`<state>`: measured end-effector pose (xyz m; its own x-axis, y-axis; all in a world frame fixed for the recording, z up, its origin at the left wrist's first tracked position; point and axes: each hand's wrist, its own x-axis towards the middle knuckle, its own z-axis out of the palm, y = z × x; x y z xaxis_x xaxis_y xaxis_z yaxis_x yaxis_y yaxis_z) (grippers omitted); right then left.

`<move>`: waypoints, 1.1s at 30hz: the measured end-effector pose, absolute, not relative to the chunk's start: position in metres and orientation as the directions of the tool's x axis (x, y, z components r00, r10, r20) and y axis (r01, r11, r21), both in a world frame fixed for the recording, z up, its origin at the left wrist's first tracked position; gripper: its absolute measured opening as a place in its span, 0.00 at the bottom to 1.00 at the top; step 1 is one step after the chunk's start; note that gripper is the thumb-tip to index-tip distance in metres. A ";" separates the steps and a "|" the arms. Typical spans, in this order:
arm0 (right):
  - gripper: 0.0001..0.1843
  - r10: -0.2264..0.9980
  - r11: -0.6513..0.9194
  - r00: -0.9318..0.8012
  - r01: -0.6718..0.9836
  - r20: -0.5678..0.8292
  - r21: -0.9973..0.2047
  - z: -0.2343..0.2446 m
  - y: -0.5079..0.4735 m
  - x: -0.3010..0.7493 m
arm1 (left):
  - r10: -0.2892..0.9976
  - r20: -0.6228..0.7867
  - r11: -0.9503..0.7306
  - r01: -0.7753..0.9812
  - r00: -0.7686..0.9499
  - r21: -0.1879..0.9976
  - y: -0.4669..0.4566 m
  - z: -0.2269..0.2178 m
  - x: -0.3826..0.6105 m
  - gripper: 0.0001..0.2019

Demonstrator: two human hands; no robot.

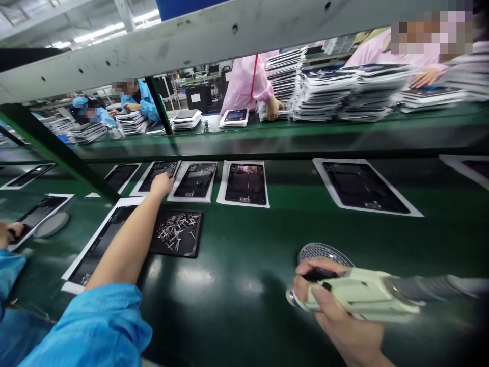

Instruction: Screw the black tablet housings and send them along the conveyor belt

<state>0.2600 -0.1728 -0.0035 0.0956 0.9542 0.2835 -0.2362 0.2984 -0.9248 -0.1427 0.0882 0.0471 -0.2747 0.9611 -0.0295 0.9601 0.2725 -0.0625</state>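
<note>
My left hand (163, 183) reaches across to the far row, its fingers curled at the right edge of a black tablet panel (150, 179) on white paper. Whether they grip it is hidden. In my right hand (332, 300) is a pale green electric screwdriver (367, 293), lying nearly level with its tip to the left. Behind it shows a round perforated metal dish (324, 251). Below my left hand sits a black tray (194, 244) of small metal parts (175, 229). Partly under my left forearm lies another tablet panel (101, 250) on paper.
More tablet panels (245, 183) on paper line the far side of the green bench (244, 229). A green post (61, 153) slants across the left. At far left, a co-worker's hand (13, 230) touches a panel near a round dish (51, 224). Co-workers handle stacks (324, 97) behind.
</note>
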 end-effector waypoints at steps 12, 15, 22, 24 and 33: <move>0.09 0.966 0.249 0.102 -0.138 0.236 -0.959 -0.010 -0.165 0.268 | 0.953 -0.284 0.027 0.960 -0.109 -0.277 0.100 0.026 -0.210 0.10; 0.09 0.959 0.271 0.117 -0.120 0.258 -0.955 -0.017 -0.163 0.264 | 0.962 -0.262 -0.003 0.955 -0.078 -0.297 0.097 0.030 -0.207 0.07; 0.11 0.949 0.297 0.154 -0.155 0.274 -0.942 -0.027 -0.157 0.267 | 0.987 -0.163 -0.062 0.940 0.007 -0.335 0.089 0.078 -0.185 0.07; 0.10 0.942 0.318 0.168 -0.164 0.291 -0.934 -0.023 -0.156 0.270 | 0.990 -0.121 -0.107 0.936 0.069 -0.337 0.075 0.097 -0.161 0.08; 0.11 0.892 0.380 0.318 -0.140 0.322 -0.915 -0.009 -0.141 0.275 | 0.782 -0.181 -0.623 0.753 0.596 -0.211 -0.145 0.097 0.024 0.14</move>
